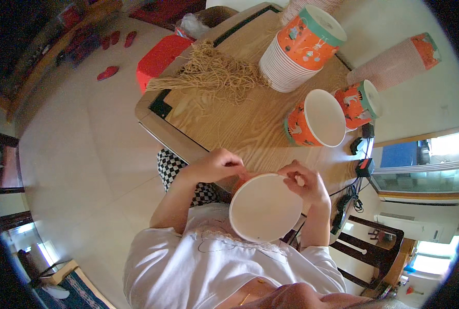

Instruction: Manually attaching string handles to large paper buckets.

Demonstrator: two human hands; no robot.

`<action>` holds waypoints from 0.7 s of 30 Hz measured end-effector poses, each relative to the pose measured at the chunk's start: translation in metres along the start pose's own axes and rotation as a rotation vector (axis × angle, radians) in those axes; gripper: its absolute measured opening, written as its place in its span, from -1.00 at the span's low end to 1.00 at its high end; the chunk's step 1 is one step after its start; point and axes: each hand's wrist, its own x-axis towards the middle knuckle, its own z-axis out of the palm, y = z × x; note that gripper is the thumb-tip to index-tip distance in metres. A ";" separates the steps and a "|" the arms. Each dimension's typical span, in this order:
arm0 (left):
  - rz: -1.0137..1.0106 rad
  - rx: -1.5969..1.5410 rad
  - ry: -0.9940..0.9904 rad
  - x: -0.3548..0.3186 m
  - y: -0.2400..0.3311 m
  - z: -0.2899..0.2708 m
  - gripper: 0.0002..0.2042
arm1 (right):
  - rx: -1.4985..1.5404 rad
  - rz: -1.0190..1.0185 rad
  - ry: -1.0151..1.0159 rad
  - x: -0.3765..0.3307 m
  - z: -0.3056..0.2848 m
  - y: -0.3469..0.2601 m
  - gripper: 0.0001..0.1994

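A large paper bucket (265, 208) with a white inside and an orange outer wall is tilted at my lap, its mouth facing up toward me. My left hand (220, 166) is closed in a pinch against the bucket's far left side; what lies between its fingertips is too small to make out. With bent fingers, my right hand (305, 184) grips the bucket's far right rim. Beyond my hands, another open paper bucket (324, 118), orange with a green base band, lies tipped on the wooden table (239, 131).
A heap of tan cords (214, 74) lies at the table's far left. Stacked paper buckets (291, 64) stand at the back, beside a leaning stack (394, 64) and an upside-down bucket (355, 105). A red stool (162, 56) adjoins the left edge; black cables (350, 198) hang right.
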 end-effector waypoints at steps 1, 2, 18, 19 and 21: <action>0.008 -0.126 0.023 -0.004 0.011 -0.006 -0.77 | 0.058 -0.050 0.060 0.001 0.000 0.010 -0.76; 0.006 -0.126 0.018 -0.009 0.019 -0.012 -0.77 | 0.061 -0.047 0.064 0.000 -0.002 0.017 -0.76; 0.106 -0.735 0.450 -0.050 0.053 -0.038 -0.79 | -0.221 0.277 0.392 -0.018 -0.003 -0.016 -0.88; 0.106 -0.735 0.446 -0.050 0.054 -0.038 -0.79 | -0.261 0.260 0.319 -0.019 -0.003 -0.022 -0.87; 0.164 -0.811 0.516 -0.048 0.062 -0.036 -0.72 | -0.299 0.246 0.253 -0.021 -0.003 -0.024 -0.85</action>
